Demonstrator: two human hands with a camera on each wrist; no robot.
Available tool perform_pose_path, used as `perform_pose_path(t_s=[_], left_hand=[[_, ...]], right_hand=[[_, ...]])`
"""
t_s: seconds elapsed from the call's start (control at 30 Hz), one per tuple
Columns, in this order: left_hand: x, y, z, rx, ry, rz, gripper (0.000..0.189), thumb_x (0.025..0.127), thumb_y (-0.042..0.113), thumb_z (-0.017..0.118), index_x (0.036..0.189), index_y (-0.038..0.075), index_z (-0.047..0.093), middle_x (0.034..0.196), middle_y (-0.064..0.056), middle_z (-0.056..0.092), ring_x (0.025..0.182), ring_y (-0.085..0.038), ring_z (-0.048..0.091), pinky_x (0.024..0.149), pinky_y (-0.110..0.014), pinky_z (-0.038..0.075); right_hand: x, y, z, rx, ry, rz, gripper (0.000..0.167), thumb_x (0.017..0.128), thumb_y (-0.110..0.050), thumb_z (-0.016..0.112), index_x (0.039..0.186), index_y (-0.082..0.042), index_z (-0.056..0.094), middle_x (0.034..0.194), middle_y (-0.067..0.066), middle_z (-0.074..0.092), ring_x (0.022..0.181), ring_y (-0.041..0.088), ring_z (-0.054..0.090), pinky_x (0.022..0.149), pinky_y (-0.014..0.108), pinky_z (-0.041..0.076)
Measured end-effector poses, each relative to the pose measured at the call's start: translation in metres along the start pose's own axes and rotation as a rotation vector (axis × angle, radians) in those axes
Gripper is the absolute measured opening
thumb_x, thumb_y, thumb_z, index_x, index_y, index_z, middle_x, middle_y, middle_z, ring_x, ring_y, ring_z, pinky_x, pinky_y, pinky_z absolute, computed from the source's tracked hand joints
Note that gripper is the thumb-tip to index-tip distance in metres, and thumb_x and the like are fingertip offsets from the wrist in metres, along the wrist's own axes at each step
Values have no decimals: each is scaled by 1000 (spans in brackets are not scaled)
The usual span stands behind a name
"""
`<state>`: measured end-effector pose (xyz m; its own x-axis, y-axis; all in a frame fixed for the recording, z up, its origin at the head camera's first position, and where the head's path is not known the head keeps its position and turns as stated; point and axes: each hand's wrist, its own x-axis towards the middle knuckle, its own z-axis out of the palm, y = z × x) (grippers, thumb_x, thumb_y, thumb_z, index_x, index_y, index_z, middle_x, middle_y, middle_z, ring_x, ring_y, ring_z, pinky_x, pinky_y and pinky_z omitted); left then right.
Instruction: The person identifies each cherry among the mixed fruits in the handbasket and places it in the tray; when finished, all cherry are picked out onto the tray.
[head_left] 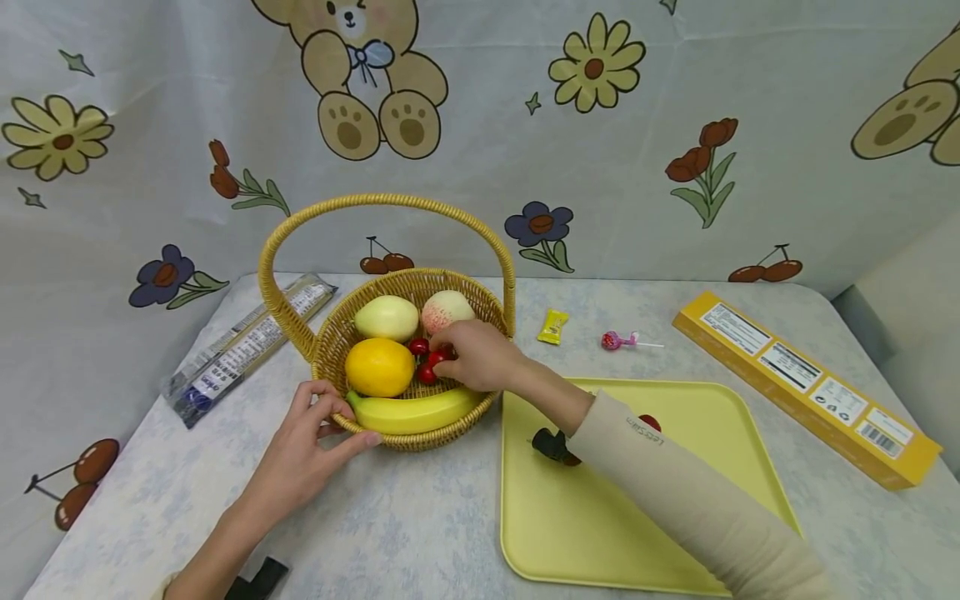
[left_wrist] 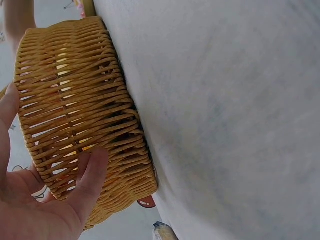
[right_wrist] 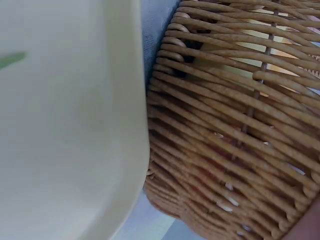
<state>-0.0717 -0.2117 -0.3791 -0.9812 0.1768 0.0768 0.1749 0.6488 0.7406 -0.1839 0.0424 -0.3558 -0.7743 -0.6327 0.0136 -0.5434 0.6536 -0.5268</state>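
Observation:
A woven wicker basket (head_left: pixel 442 435) with a tall handle stands left of centre in the head view. Inside it lie a lemon (head_left: pixel 380 367), a banana (head_left: pixel 420 412), a pear (head_left: pixel 386 319), a peach (head_left: pixel 444 310) and several red cherries (head_left: pixel 427 374). My left hand (head_left: pixel 311 437) grips the basket's near left rim, its thumb along the front; the left wrist view shows fingers against the woven wall (left_wrist: pixel 75 105). My right hand (head_left: pixel 480 356) reaches over the right rim and pinches at a cherry among the others; its fingertips are partly hidden.
A yellow tray (head_left: pixel 630 533) lies right of the basket, with a red item (head_left: pixel 650 422) partly behind the sleeve. Behind it are a yellow candy (head_left: pixel 553 327) and a lollipop (head_left: pixel 612 340). A long orange box (head_left: pixel 802 383) lies far right, a plastic-wrapped package (head_left: pixel 247 346) at left.

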Motion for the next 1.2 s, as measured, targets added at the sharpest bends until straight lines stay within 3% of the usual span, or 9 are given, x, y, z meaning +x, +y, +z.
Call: perform_pose_path(t_s=[0.17,0.37,0.47,0.7,0.83,1.03,1.2], left_hand=[[0,-1,0,-1,1,2,34,85,32,79,93,8,56,115,-3,35,98,-19,52,85,-33,57],[1,-1,1,-17,2,4,34,86,31,79,93,7,56,116,-3,36,98,-19,52,85,-31,56],[0,0,1,-22,3,-1,34,86,32,79,93,7,56,116,-3,36,98,-19,52,85,-31,56],[-1,1,0,-22,5,1,33,86,30,79,93,7,57,118,-5,37,99,-20,53,85,-31,56],[0,1,0,-32,-2,2,32,86,29,79,93,7,58,123,-8,39,103,-22,53,87,-33,56],[2,0,0,-56,-11,10,31,86,28,79,94,7,57,125,-11,42,107,-25,52,88,-34,56],[0,0,1,-30,7,9,30,85,26,80,94,8,58,125,-11,43,107,-25,53,88,-35,56]], right_hand=[[-10,1,-6,96,61,-62,21,92,-17,72,111,-7,72,107,1,70,93,17,60,85,31,49],[-31,0,-17,161,70,-101,21,93,-17,72,111,-6,72,112,2,69,102,18,60,91,34,50],[-46,1,-21,158,83,-103,24,94,-17,70,114,-5,71,113,3,68,105,19,60,94,36,50],[-87,8,-31,226,183,-118,21,93,-13,71,114,-9,70,105,-4,67,94,12,59,83,36,54],[-113,19,-37,253,216,-119,21,93,-10,71,113,-9,70,105,-7,67,97,11,60,86,38,54],[-157,46,-44,249,220,-1,20,92,-9,72,112,-10,70,106,-6,68,97,13,62,80,34,57],[-189,67,-47,295,138,166,27,93,-12,70,119,-4,66,108,2,66,93,23,62,66,30,58]])
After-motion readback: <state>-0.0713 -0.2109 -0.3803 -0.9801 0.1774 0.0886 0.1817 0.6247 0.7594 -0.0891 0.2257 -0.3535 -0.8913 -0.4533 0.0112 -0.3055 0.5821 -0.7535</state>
